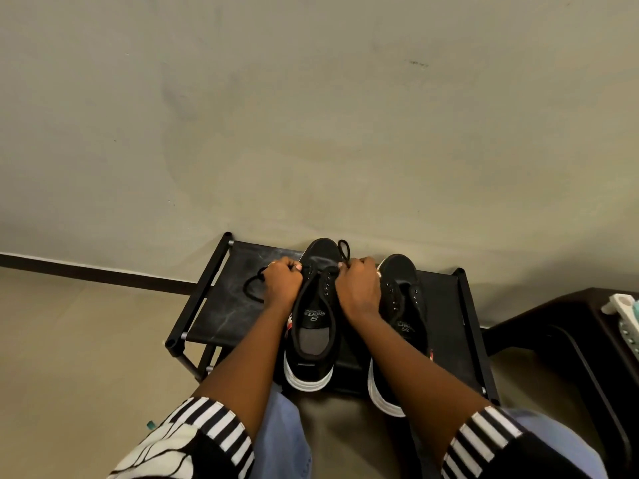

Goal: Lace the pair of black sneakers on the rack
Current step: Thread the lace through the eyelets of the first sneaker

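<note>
Two black sneakers with white soles stand side by side on a low black rack [224, 316], toes pointing to the wall. The left sneaker [313, 326] sits between my hands. My left hand [281, 281] grips one end of its black lace [254, 288], which loops out over the rack's top to the left. My right hand [358, 285] grips the other end, and a loop of lace [344, 248] sticks up above the fingers. The right sneaker [403, 305] stands beside my right wrist with bare eyelets showing.
The rack stands against a plain beige wall with a dark skirting strip [96, 273]. A dark brown stool or table [570, 340] is close on the right, with a pale object [622, 312] on it. Beige floor lies to the left. My knees in blue jeans are below.
</note>
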